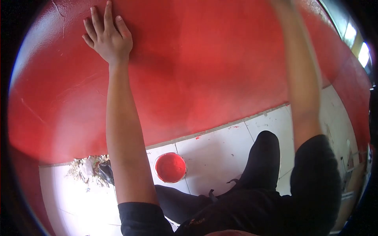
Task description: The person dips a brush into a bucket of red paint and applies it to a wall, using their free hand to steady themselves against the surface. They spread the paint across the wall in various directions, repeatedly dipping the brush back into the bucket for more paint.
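Black sleeves and trousers fill the bottom of my view, knees bent over the white tiled floor. From there my left hand reaches up and lies flat on the red wall, fingers spread wide and holding nothing, only pressing the painted surface. My right arm rises blurred toward the top edge, and the right hand is cut off there, so I cannot tell whether it grips anything. Down by the wall's foot, just beside my left elbow, stands a small open paint pot full of red paint. I judge it light but sloshy, slick at the rim, best taken around its sides. Some litter lies left of it.
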`<control>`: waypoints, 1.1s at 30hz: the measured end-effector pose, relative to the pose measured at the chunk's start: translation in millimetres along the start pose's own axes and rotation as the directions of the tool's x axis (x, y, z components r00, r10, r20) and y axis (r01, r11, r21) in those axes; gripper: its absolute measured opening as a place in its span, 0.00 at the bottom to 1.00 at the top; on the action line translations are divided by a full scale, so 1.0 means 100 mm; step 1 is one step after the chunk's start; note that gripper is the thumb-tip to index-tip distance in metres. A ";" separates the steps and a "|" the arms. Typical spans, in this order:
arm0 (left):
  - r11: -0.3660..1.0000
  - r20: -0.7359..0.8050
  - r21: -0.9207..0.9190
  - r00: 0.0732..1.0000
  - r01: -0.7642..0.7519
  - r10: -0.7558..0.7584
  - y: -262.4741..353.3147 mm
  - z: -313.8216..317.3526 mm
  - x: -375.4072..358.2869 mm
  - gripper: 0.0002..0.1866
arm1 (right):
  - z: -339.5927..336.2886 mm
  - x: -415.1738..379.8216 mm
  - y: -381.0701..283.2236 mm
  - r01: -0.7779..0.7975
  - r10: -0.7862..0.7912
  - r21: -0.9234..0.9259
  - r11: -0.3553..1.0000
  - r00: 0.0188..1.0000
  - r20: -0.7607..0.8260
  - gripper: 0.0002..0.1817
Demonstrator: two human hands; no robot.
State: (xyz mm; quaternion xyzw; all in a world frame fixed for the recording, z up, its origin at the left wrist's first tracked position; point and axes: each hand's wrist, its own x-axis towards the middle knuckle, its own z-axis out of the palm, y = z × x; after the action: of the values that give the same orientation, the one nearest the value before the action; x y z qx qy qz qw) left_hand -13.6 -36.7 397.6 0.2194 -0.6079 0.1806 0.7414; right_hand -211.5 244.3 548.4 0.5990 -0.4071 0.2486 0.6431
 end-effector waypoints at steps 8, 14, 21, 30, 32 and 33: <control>0.999 -0.031 0.019 0.999 -0.035 0.035 -0.09 0.05 -0.02 0.25 | -0.10 -3.88 -2.12 -0.165 -0.187 0.350 0.922 0.602 0.777 0.24; 0.999 -0.032 0.030 0.999 -0.020 0.021 -0.07 0.03 0.00 0.25 | 0.30 -2.40 -1.28 -0.766 -0.189 0.432 0.477 0.390 0.901 0.16; 0.999 0.002 0.041 1.000 -0.009 0.009 -0.06 0.00 0.01 0.25 | -0.19 0.35 0.50 -0.047 -0.081 0.445 0.894 0.962 0.262 0.10; 0.998 0.024 0.063 1.000 -0.016 0.014 -0.07 -0.04 0.02 0.25 | 0.03 -2.23 -0.77 -0.135 0.183 -0.130 0.982 0.837 0.515 0.17; 0.998 0.020 0.067 1.000 -0.017 0.016 -0.08 -0.04 0.01 0.25 | -0.11 -2.90 -1.35 -0.265 0.068 0.228 0.937 0.778 0.625 0.20; 0.997 0.028 0.070 0.999 -0.022 0.020 -0.07 -0.05 0.01 0.25 | -0.12 -3.29 -1.49 -0.210 -0.135 0.347 0.914 0.649 0.748 0.19</control>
State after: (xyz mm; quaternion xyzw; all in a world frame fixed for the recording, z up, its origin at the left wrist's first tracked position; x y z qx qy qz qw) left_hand -5.5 -40.3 397.4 0.2413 -0.6137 0.2065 0.7229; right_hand -267.9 288.0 193.8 0.7578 -0.5905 0.0670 0.2696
